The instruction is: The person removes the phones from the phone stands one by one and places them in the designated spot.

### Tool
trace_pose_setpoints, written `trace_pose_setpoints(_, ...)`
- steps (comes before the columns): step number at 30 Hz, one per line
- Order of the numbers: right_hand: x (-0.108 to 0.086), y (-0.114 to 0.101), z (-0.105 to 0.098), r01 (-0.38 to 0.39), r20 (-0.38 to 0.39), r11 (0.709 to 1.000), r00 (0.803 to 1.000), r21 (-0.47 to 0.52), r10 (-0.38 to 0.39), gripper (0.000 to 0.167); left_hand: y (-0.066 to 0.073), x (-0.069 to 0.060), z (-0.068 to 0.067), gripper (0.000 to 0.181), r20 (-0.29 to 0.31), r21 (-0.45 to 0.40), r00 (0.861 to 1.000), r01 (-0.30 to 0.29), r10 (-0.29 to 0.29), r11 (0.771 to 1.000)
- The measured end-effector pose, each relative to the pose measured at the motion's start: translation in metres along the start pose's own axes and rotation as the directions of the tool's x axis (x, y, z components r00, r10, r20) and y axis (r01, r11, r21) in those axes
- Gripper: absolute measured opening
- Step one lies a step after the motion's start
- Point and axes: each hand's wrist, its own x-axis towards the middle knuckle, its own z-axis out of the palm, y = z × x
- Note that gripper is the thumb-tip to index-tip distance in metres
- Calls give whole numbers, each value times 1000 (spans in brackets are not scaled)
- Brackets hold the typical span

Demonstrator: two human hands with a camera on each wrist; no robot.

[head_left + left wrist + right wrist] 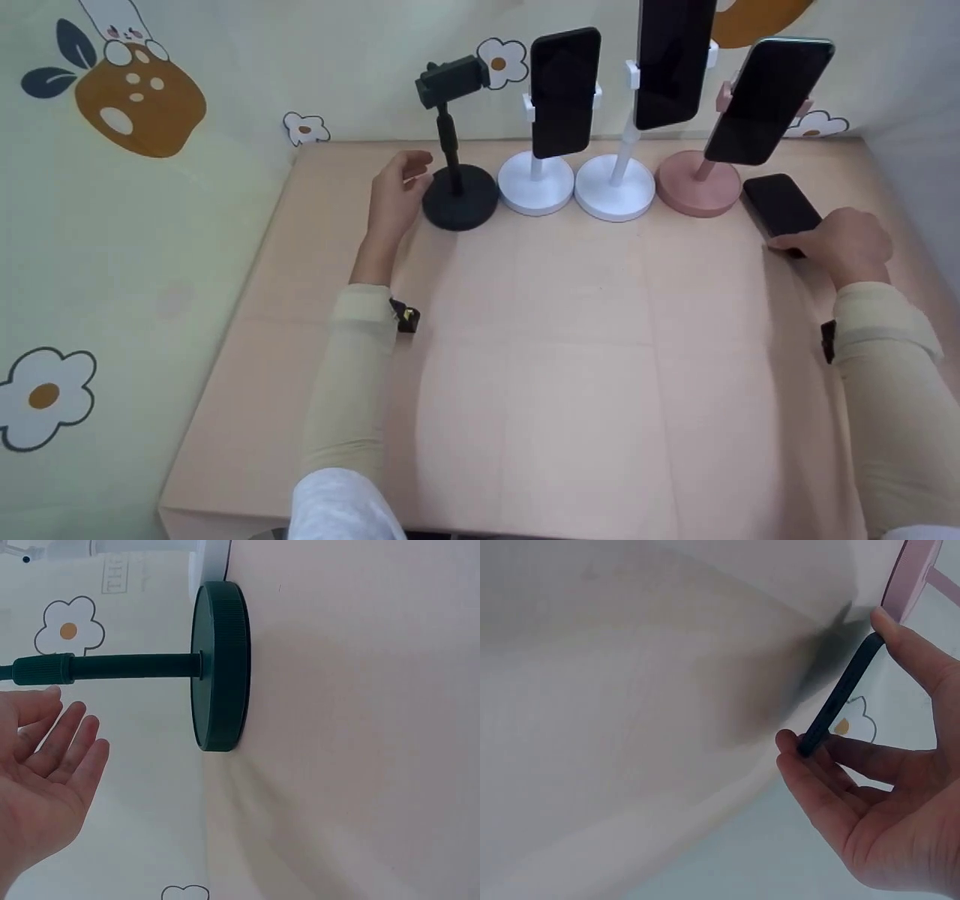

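Note:
My left hand (399, 196) is beside a dark green phone stand (460, 196) on its left, fingers relaxed and holding nothing. In the left wrist view the fingertips lie close to the stand's stem (135, 666); whether they touch it I cannot tell. The stand's clamp (452, 80) carries no phone. At the right, my right hand (846, 241) grips a black phone (784, 206) by its edges, thumb on one side and fingers on the other. In the right wrist view that phone (841, 696) is seen edge-on, tilted, with its shadow on the cloth.
Two white stands (535, 184) and a pink stand (697, 184) line the back of the cloth-covered table (562, 375), right of the green one. Each holds a dark-screened phone (566, 94). Behind them is a patterned wall (360, 67); another wall (911, 161) stands at the right.

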Motion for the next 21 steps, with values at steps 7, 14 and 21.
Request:
trace_pose_setpoints(7, 1, -3, 4, 1, 12, 1000, 1000, -1, -1, 78, 5, -3, -1, 32, 4, -26, 1000, -11, 11, 1000)
trace_pose_setpoints(14, 3, -5, 8, 4, 13, 1000, 1000, -8, -4, 85, 8, -3, 0, 30, 4, -38, 999, -48, 48, 998)
trace_pose_setpoints(21, 4, -5, 14, 70, -15, 998, 997, -5, -70, 80, 9, -5, 3, 30, 14, -26, 999, -47, 47, 999)
